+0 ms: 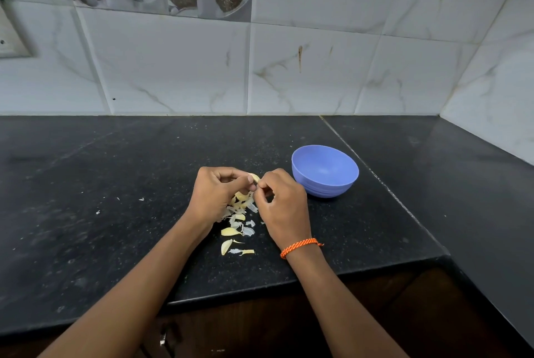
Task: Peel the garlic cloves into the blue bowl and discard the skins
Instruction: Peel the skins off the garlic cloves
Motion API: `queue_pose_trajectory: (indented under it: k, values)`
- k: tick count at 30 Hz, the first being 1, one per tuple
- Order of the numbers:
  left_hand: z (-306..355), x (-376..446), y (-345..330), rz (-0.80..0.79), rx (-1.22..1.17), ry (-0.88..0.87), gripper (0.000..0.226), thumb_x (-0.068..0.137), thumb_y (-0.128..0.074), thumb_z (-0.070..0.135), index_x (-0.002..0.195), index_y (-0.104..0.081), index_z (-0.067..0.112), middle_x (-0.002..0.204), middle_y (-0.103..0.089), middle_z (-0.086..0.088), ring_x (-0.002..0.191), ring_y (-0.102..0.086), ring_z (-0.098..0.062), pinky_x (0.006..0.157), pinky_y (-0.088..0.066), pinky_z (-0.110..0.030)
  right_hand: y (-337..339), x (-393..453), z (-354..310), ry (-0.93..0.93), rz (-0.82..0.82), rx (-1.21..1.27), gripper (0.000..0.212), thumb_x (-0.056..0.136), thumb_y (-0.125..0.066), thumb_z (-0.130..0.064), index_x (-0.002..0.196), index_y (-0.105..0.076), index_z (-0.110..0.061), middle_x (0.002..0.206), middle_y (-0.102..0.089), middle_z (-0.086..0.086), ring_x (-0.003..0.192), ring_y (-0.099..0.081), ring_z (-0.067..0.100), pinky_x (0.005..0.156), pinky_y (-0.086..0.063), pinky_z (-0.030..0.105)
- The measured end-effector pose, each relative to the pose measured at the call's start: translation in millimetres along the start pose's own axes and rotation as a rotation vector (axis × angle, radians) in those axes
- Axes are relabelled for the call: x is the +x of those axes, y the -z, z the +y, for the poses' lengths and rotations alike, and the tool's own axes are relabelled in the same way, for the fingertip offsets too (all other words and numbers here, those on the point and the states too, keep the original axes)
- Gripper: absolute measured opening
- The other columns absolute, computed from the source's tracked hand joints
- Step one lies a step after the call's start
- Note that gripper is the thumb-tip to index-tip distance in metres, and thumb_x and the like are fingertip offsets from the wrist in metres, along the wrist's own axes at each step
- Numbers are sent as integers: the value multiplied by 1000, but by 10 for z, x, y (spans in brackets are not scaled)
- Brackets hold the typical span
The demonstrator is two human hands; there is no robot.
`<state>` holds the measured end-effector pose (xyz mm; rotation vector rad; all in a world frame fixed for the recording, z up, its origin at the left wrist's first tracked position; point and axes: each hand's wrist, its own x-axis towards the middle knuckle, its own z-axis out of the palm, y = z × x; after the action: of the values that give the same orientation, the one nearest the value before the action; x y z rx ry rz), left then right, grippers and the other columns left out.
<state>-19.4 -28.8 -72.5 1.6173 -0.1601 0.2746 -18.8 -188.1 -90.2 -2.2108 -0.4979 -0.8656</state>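
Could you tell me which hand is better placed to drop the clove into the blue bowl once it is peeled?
Probably the right hand: it is next to the blue bowl, while the left hand, which grips the clove, is farther from it.

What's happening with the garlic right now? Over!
Both hands, left and right, pinching one clove, peeling. Bowl looks empty. Cloves and skins piled on counter. Nothing in the way.
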Motion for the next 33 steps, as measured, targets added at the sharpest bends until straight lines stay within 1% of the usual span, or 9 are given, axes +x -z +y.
queue_pose_trajectory:
  k: [7,11,14,16,21,24,27,30,33]
  values:
    - [-10,24,7,54,-11,26,14,88,-72,-7,79,-80,2,74,-74,-18,62,-61,-18,53,-42,-23,-34,-6,-65,-18,-7,21,22,89,-75,-3,80,-58,-14,82,-56,-3,67,-52,13,55,-48,32]
    - [14,24,-26,18,25,-33,13,90,-72,-9,83,-80,-2,68,-73,-5,57,-64,-9,57,-49,-18,-53,10,-66,-81,-48,101,22,87,-73,-1,77,-58,-13,78,-59,-3,65,-56,14,56,-50,37]
    - [-58,48,-41,10,148,-89,14,91,-77,-1,85,-83,11,77,-80,-4,71,-77,-21,69,-64,-39,-64,34,-68,-183,-61,150,25,87,-73,-3,74,-56,-16,72,-61,-3,60,-59,15,53,-52,36]
    - [-97,46,-53,24,263,-124,14,91,-79,5,85,-84,17,80,-81,2,76,-79,-20,75,-66,-45,-56,39,-62,-235,-91,164,27,88,-73,-3,74,-55,-17,68,-60,-4,58,-59,13,51,-51,31]
    - [-84,47,-62,58,381,-154,18,92,-75,10,84,-83,25,79,-79,12,77,-77,-10,78,-65,-45,-49,50,-77,-281,-181,180,28,90,-72,-5,74,-54,-19,64,-60,-4,57,-59,15,52,-51,27]
    - [-98,63,-35,75,427,-144,17,93,-76,14,83,-82,27,78,-78,15,74,-76,-8,77,-64,-44,-24,75,-58,-327,-162,180,29,91,-69,-4,70,-54,-17,64,-57,-4,57,-55,9,52,-43,19]
    - [-152,97,-9,109,501,-131,15,94,-76,22,83,-81,31,73,-75,17,71,-73,-5,73,-63,-40,-11,91,-14,-435,-124,163,30,94,-60,-5,66,-53,-13,60,-53,1,53,-47,7,51,-35,20]
    - [-199,122,-11,119,589,-141,17,94,-75,23,84,-80,35,74,-73,18,76,-69,-10,68,-60,-38,-30,127,32,-459,-106,77,25,102,-55,-8,78,-60,-14,70,-61,1,61,-56,9,54,-44,25]
    - [-223,127,0,113,724,-139,20,95,-74,21,91,-78,40,82,-72,22,100,-57,-13,73,-51,-35,-21,146,70,-437,-217,44,19,104,-57,-8,97,-71,-17,94,-69,-2,81,-64,7,66,-47,18]
